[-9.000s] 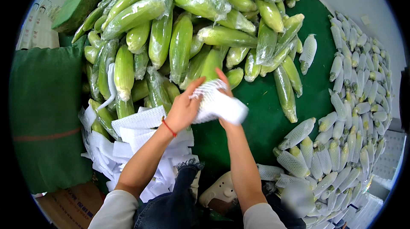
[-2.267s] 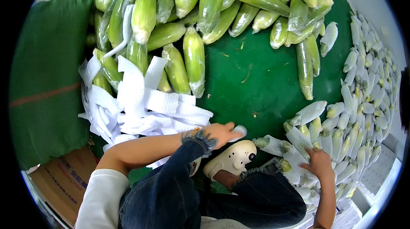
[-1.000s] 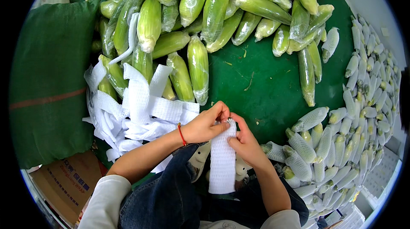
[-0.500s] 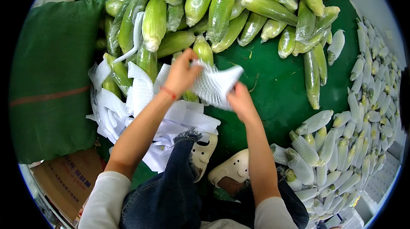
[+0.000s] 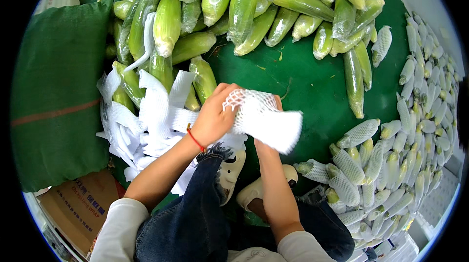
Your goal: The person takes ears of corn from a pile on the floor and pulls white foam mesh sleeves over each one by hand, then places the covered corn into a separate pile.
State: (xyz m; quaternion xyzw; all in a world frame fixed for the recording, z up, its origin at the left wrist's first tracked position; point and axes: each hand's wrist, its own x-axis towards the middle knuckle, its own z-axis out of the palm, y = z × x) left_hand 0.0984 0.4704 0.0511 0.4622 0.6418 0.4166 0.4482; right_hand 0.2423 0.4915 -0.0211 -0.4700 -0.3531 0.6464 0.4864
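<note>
Over the middle of the green mat (image 5: 312,86), in the head view, both hands meet on a white foam net sleeve (image 5: 266,120) held up off the surface. The left hand (image 5: 215,118) curls around the sleeve's open mesh end, fingers bunched on its rim, a red cord around the wrist. The right hand (image 5: 266,140) sits under and behind the sleeve, mostly hidden by it, so its grip cannot be made out beyond fingertips showing at the top edge; whether an ear is inside the sleeve cannot be told. Just left of the hands lies a loose heap of empty foam sleeves (image 5: 146,120), touching the nearest ears of the pile of green-husked corn (image 5: 229,12) that covers the far side of the mat. To the right, well apart from the hands, rows of sleeved ears (image 5: 391,149) lie side by side. A green sack (image 5: 58,91) lies at far left, with a cardboard box (image 5: 78,208) below it.
</note>
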